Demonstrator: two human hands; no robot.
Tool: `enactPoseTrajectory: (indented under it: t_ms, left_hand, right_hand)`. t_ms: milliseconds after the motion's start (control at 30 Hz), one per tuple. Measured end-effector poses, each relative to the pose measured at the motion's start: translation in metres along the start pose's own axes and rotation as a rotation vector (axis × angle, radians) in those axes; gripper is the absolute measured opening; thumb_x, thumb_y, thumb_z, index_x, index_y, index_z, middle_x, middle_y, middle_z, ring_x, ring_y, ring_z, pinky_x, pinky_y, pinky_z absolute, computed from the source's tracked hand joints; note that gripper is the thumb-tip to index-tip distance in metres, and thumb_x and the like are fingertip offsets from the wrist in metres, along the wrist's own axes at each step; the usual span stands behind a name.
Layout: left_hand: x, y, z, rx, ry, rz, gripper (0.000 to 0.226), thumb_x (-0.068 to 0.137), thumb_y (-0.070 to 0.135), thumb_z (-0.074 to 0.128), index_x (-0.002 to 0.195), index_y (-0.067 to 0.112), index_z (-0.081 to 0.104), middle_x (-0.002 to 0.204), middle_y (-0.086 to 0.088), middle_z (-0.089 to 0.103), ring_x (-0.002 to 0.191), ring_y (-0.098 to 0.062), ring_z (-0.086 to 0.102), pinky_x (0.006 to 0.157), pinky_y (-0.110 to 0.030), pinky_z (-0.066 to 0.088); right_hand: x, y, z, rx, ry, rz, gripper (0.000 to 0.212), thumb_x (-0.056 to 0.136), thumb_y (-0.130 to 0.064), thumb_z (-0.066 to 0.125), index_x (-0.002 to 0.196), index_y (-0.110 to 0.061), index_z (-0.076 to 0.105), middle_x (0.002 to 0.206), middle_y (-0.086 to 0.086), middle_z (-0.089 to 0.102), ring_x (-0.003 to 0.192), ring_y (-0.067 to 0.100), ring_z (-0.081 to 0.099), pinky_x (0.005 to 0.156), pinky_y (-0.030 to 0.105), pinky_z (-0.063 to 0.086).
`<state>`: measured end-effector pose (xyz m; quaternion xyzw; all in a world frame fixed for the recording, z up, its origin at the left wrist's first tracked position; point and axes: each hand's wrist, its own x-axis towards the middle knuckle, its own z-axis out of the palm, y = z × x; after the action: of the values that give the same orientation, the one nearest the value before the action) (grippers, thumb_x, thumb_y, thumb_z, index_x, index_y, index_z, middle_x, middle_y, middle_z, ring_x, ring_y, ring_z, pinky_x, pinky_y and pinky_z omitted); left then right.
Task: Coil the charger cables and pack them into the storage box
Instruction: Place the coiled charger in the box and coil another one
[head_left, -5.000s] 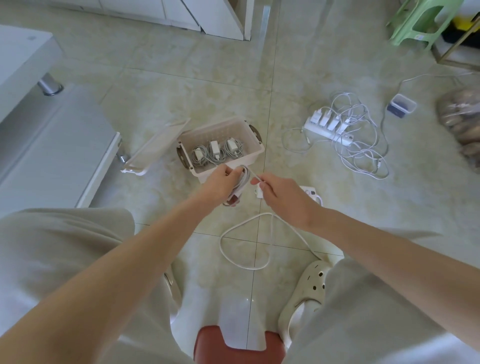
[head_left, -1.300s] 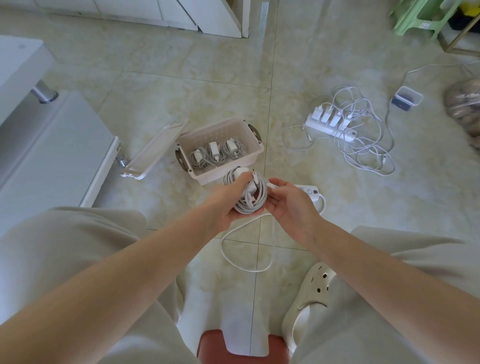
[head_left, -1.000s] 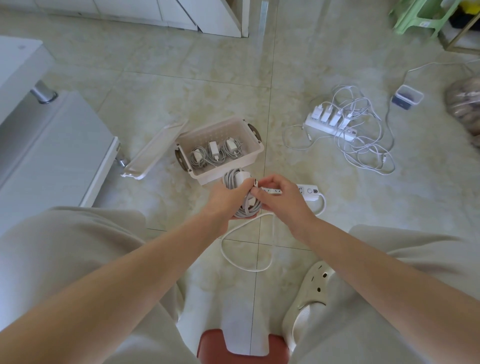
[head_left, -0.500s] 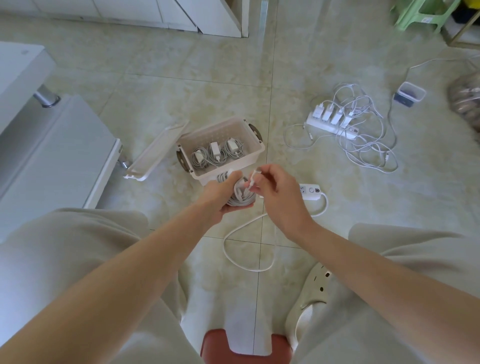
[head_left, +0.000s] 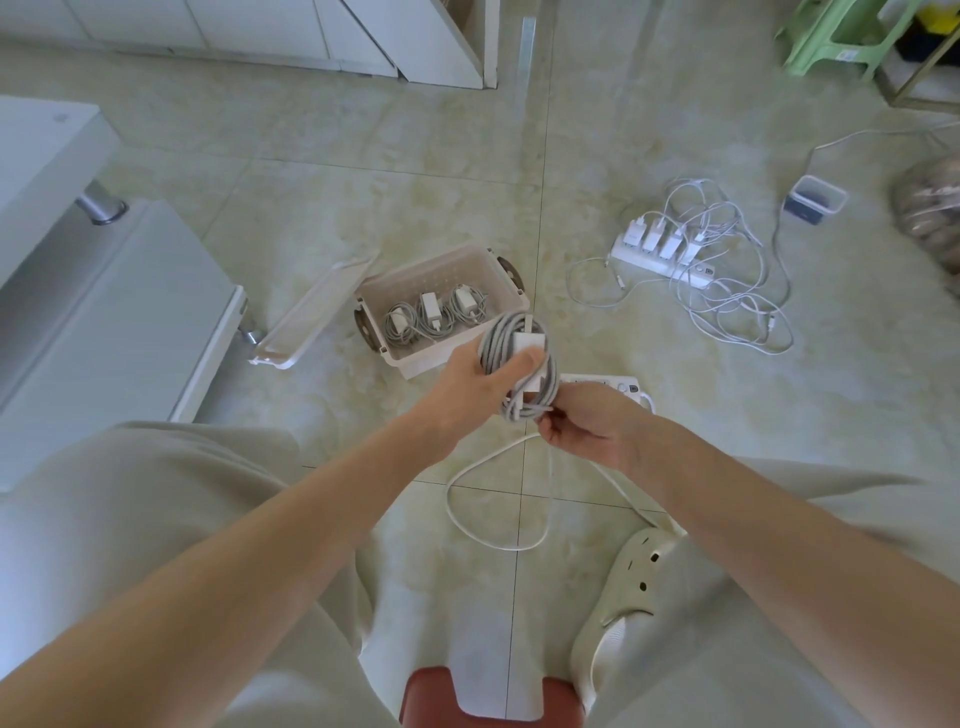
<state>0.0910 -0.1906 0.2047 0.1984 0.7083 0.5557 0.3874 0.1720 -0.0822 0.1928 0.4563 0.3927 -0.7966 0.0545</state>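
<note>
Here, just near of the open storage box (head_left: 441, 306) on the floor, the left hand (head_left: 483, 374) grips a coiled charger cable (head_left: 519, 364) steady while the right hand (head_left: 587, 426) pinches its loose end, seemingly tucking it in.

storage box (head_left: 506, 280) open-topped, three coils (head_left: 434, 317) at back; front free

I see the charger cable (head_left: 500, 339) now fully coiled in the left hand (head_left: 474, 378). The right hand (head_left: 592, 428) now sits beneath it, pinching its near end.
</note>
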Motion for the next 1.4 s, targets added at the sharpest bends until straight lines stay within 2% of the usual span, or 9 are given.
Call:
enactPoseTrajectory:
  t_ms: [167,300,567,767,900,1000,1100,1267,1400]
  left_hand:
    - [0.005,-0.001,-0.002,-0.113,0.057,-0.119,0.02,0.089,0.037,0.062,0.094,0.019,0.066,0.094,-0.012,0.072,0.087,-0.024,0.069,0.085,-0.038,0.054]
    - [0.005,0.001,-0.001,-0.262,0.074,-0.188,0.024,0.09,0.036,0.06,0.098,0.014,0.065,0.074,-0.002,0.071,0.065,-0.012,0.066,0.071,-0.027,0.054]
    - [0.003,0.002,0.0,-0.317,0.106,-0.175,0.022,0.089,0.032,0.062,0.098,0.012,0.066,0.078,-0.001,0.072,0.065,-0.01,0.069,0.06,-0.022,0.056]
    - [0.002,0.0,0.004,-0.165,0.205,0.006,0.005,0.087,0.026,0.067,0.088,0.022,0.068,0.083,0.001,0.073,0.08,-0.015,0.069,0.077,-0.031,0.057]
    - [0.005,-0.001,0.003,-0.228,0.201,-0.045,0.008,0.088,0.027,0.065,0.088,0.019,0.068,0.084,-0.002,0.072,0.081,-0.019,0.069,0.079,-0.035,0.057]
    - [0.005,-0.002,0.005,-0.306,0.16,-0.12,0.015,0.089,0.029,0.064,0.093,0.016,0.067,0.083,-0.001,0.072,0.071,-0.013,0.07,0.066,-0.027,0.057]
    - [0.005,-0.003,0.005,-0.402,0.112,-0.203,0.023,0.089,0.034,0.061,0.099,0.014,0.065,0.082,0.0,0.072,0.067,-0.009,0.069,0.06,-0.023,0.055]
    - [0.006,-0.002,-0.004,-0.557,-0.022,-0.312,0.032,0.093,0.042,0.052,0.095,0.012,0.065,0.078,0.0,0.072,0.064,-0.008,0.068,0.057,-0.02,0.054]
    - [0.007,0.002,-0.009,-0.589,-0.061,-0.308,0.032,0.094,0.04,0.05,0.097,0.011,0.064,0.08,-0.001,0.072,0.065,-0.008,0.068,0.057,-0.02,0.055]
  right_hand:
    - [-0.011,-0.002,0.004,0.077,-0.065,-0.017,0.016,0.09,0.003,0.05,0.082,-0.006,0.061,0.074,0.002,0.058,0.065,0.006,0.047,0.048,0.011,0.044]
    - [-0.02,-0.006,0.003,0.156,-0.095,-0.028,0.02,0.09,0.009,0.044,0.086,-0.002,0.061,0.076,0.004,0.059,0.067,0.008,0.049,0.049,0.012,0.047]
    - [-0.018,0.002,0.002,0.416,-0.054,-0.002,0.005,0.082,-0.002,0.063,0.084,0.0,0.06,0.079,0.009,0.065,0.074,0.012,0.059,0.057,0.017,0.055]
    - [-0.023,-0.004,0.001,0.161,-0.082,-0.167,0.033,0.098,-0.032,0.044,0.091,-0.007,0.065,0.085,0.003,0.066,0.08,0.012,0.061,0.072,0.022,0.052]
    - [-0.024,-0.001,0.003,-0.15,-0.033,-0.331,0.025,0.087,-0.015,0.063,0.109,-0.005,0.062,0.096,0.004,0.068,0.087,0.01,0.064,0.081,0.018,0.051]
    - [-0.022,-0.003,0.005,-0.038,0.061,-0.33,0.033,0.084,-0.007,0.065,0.113,-0.008,0.049,0.093,0.003,0.064,0.083,0.01,0.062,0.075,0.017,0.049]
    - [-0.023,-0.006,0.004,0.054,0.003,-0.288,0.018,0.087,-0.007,0.061,0.104,-0.007,0.055,0.087,0.0,0.062,0.077,0.006,0.059,0.065,0.012,0.047]
    - [-0.025,-0.012,0.002,0.02,-0.2,-0.254,0.02,0.093,-0.026,0.05,0.097,-0.012,0.065,0.099,-0.002,0.064,0.092,0.008,0.055,0.084,0.018,0.041]
    - [-0.027,-0.014,-0.001,0.048,-0.239,-0.223,0.023,0.094,-0.029,0.047,0.094,-0.015,0.065,0.093,-0.006,0.067,0.089,0.007,0.057,0.081,0.017,0.042]
